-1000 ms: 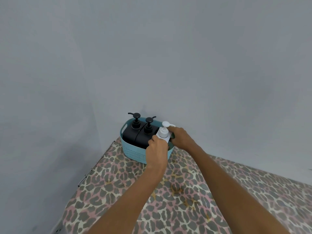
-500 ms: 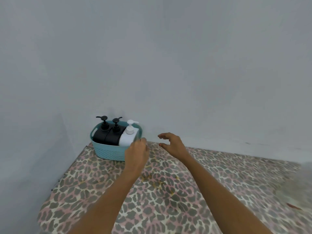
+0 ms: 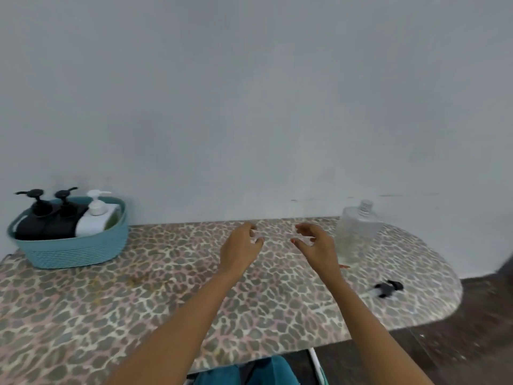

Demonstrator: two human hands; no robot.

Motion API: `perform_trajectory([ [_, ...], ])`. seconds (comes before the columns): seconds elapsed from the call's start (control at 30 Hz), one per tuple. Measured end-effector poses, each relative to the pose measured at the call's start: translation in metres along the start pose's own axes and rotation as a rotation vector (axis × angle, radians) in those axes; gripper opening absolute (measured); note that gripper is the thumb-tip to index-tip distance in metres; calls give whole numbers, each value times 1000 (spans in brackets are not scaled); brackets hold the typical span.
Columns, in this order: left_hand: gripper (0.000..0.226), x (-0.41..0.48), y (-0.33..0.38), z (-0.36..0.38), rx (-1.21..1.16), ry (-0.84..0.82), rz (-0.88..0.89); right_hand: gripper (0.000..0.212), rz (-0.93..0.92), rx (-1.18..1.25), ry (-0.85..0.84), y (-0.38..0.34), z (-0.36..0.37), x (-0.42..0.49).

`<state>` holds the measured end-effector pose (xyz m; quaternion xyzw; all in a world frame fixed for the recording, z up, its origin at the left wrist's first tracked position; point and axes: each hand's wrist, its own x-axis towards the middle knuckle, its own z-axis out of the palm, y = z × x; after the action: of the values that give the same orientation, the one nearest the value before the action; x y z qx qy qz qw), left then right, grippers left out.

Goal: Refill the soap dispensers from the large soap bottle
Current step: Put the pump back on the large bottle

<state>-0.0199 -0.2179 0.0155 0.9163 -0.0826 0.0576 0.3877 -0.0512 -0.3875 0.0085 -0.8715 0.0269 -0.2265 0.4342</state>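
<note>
Now left hand and right hand over table, fingers released, dispensers in basket far left, clear bottle right.

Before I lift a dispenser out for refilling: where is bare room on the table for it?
The widest bare patch of the leopard-print tabletop lies between the teal basket and the left hand, running to the near edge. The right end is crowded: the large clear soap bottle stands beside the right hand, a small black object nearer the edge.
</note>
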Motion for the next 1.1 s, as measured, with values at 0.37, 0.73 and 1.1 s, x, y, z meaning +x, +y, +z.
perform_trajectory([
  [0.37,62,18,94,109,-336,-275,24,33,230,-33,459,84,-93,4],
  [0.73,81,41,122,137,-588,-534,-36,68,339,190,155,99,-93,25],
  [1.1,64,35,71,79,-508,-255,46,60,166,171,139,39,-58,10],
])
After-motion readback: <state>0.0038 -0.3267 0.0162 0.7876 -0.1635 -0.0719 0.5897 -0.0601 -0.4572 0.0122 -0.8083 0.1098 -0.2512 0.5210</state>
